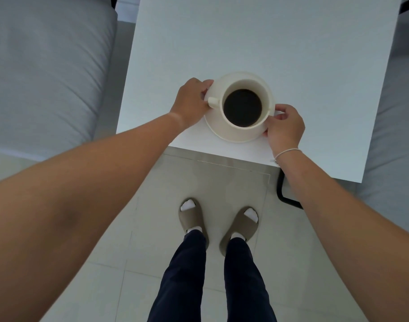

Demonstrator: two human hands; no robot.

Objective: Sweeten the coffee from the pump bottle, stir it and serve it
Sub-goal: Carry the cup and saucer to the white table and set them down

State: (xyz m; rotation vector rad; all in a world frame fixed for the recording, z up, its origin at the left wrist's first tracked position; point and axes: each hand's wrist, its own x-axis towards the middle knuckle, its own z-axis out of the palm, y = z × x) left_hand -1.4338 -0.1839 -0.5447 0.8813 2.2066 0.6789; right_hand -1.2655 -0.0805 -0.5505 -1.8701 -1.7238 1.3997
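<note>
Two feet in tan slippers point(218, 225) standing bottom centre, then left hand point(191, 102) and right hand point(284, 126) pinching opposite edges of the saucer point(233, 135), black coffee cup point(244, 105) sitting on it mid-frame near the white table point(257, 43) front edge.

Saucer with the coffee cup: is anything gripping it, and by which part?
Both hands hold the saucer by its rim: left hand at its left edge, right hand at its right edge. The cup itself is not gripped.
</note>
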